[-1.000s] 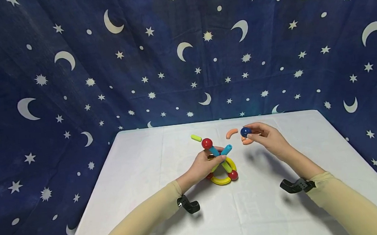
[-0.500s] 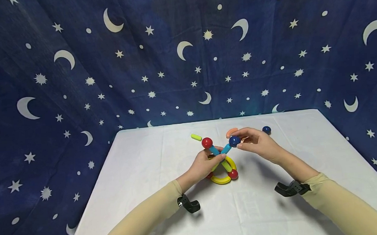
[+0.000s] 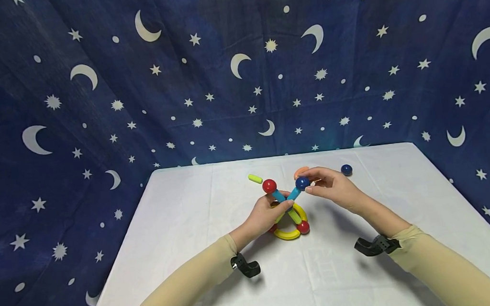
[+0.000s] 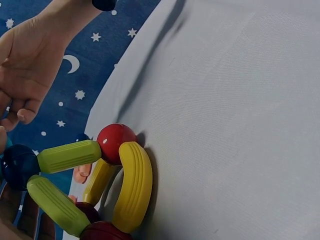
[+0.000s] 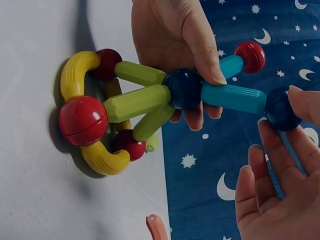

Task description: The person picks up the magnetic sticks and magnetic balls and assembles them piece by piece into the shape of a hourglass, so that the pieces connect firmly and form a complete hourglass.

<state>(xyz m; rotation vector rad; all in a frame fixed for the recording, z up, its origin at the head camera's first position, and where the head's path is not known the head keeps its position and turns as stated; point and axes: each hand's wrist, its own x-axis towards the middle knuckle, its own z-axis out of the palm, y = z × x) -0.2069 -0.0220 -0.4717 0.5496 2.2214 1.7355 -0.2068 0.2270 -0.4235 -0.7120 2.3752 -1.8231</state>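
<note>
Gripping the toy frame (image 5: pixel 155 95) by its middle ball (image 5: pixel 185 89) in the left hand (image 3: pixel 267 216), with the thumb in front and the fingers curled behind. Pinching a dark blue ball (image 3: pixel 302 183) between the thumb and nearest fingertips of the right hand (image 3: pixel 336 189), right at the tip of a light blue stick (image 5: pixel 235 97), with the outer fingers loosely bent and clear of it. Looks to rest on the white table (image 3: pixel 191 234) on a ring of yellow curves (image 3: pixel 287 235) and red balls, with green sticks (image 5: pixel 137 101) running up to the middle. Loses part of that ring behind the left hand in the head view, and part of an orange curve (image 3: pixel 301 171) behind the right. Cut off at the left edge of the left wrist view above the middle ball; likewise much of the right hand at the right edge of its own view. Compared with a second ago, has come across from over the orange pieces to the stick with the dark blue ball (barely shifted since half a second ago), uncovering a spare ball (image 3: pixel 346 170) farther back, while keeping the left hand in place.
</note>
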